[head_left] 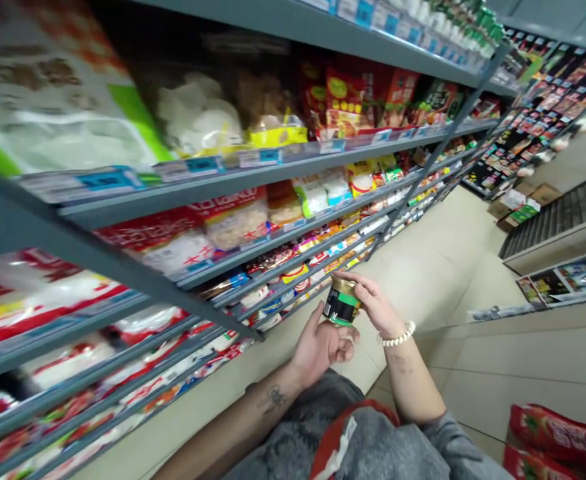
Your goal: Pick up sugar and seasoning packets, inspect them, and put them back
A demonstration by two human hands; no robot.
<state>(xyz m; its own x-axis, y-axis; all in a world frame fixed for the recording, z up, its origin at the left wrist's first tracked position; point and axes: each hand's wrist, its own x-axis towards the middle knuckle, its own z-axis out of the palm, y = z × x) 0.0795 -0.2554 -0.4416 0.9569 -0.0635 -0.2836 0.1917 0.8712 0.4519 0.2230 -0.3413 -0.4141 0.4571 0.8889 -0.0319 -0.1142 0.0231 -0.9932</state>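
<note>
A small tin can (341,303) with a black and green label and a gold-coloured top is held in front of my body, tilted. My left hand (323,343) cups it from below, thumb along its side and fingers curled underneath. From above, my right hand (373,300) grips the top and far side of the can, fingers bent over the rim. A beaded bracelet (397,335) circles my right wrist. The print on the label is too small to read.
Long grey shelves (293,167) with packaged foods run along my left. Tiled floor (423,267) stretches ahead. Cardboard boxes (543,195) stand by a ridged dark panel (563,220) at the right. Red packets (553,433) lie at the lower right.
</note>
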